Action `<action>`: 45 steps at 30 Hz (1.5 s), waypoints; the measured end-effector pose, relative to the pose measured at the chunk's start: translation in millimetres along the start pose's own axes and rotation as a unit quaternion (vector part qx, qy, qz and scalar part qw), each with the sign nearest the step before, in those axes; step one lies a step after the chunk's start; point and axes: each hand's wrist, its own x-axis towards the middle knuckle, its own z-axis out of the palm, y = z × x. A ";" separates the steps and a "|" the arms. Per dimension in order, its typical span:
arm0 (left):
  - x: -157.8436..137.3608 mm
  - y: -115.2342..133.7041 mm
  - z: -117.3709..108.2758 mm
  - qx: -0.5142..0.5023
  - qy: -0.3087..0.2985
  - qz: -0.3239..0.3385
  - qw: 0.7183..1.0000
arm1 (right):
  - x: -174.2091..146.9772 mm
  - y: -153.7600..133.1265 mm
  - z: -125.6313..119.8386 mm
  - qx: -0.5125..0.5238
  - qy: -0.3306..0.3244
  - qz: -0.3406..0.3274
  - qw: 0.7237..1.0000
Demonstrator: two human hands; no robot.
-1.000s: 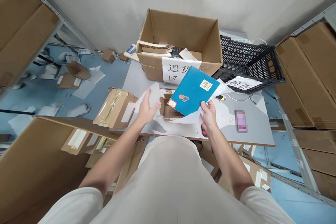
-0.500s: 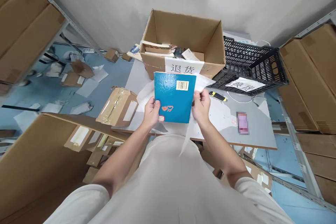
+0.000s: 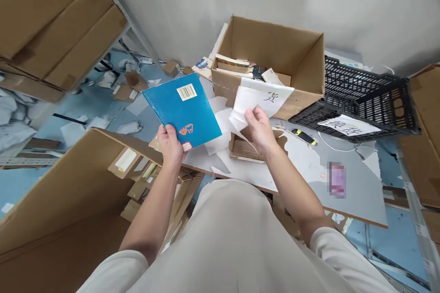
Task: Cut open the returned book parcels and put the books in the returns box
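My left hand (image 3: 171, 145) grips a blue book (image 3: 182, 110) by its lower left corner. The side facing me has a white barcode label near the top and an orange figure lower down. My right hand (image 3: 260, 129) is closed on a thin white sheet of paper (image 3: 238, 116), which covers part of the label on the large carton behind it. Below that hand, a small opened cardboard box (image 3: 240, 147) lies on the table among torn white paper.
The large carton (image 3: 305, 96) holding several books stands at the back, with a black plastic crate (image 3: 405, 110) to its right. A yellow-black box cutter (image 3: 304, 137) and a blurred pink item (image 3: 337, 180) lie on the table (image 3: 364, 197). A big open carton (image 3: 79, 183) stands at lower left.
The book has moved left and tilted, now in my left hand only. My right hand has drawn away from it with the white paper. The view has turned left, and the small box is uncovered.
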 end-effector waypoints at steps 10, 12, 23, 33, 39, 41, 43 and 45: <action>-2.0 -1.0 -0.2 0.021 -0.062 -0.044 0.997 | 7.1 38.4 -14.7 -0.005 0.032 0.055 0.998; 3.3 0.9 -8.4 0.024 -0.044 -0.024 0.998 | 24.9 49.9 -15.6 -0.020 0.119 0.020 0.993; 17.3 9.0 -27.0 0.043 -0.007 0.041 0.998 | 48.7 72.5 10.7 -0.197 -0.054 0.049 0.978; -21.0 3.6 35.6 0.057 -0.280 0.179 0.941 | -43.5 -31.4 -82.5 0.187 -0.193 0.307 0.913; -15.6 11.9 84.5 0.068 -0.542 0.423 0.723 | -65.7 -52.8 -103.8 0.173 -0.082 0.261 0.946; -21.1 12.3 96.3 0.079 -0.511 0.391 0.762 | -73.1 -51.5 -109.4 0.154 -0.024 0.212 0.965; -37.2 10.8 101.7 0.055 -0.454 0.293 0.840 | -79.7 -48.5 -113.4 0.148 0.046 0.146 0.977; -61.5 8.7 100.4 -0.013 -0.438 0.129 0.890 | -84.4 -44.3 -115.3 0.142 0.110 0.080 0.981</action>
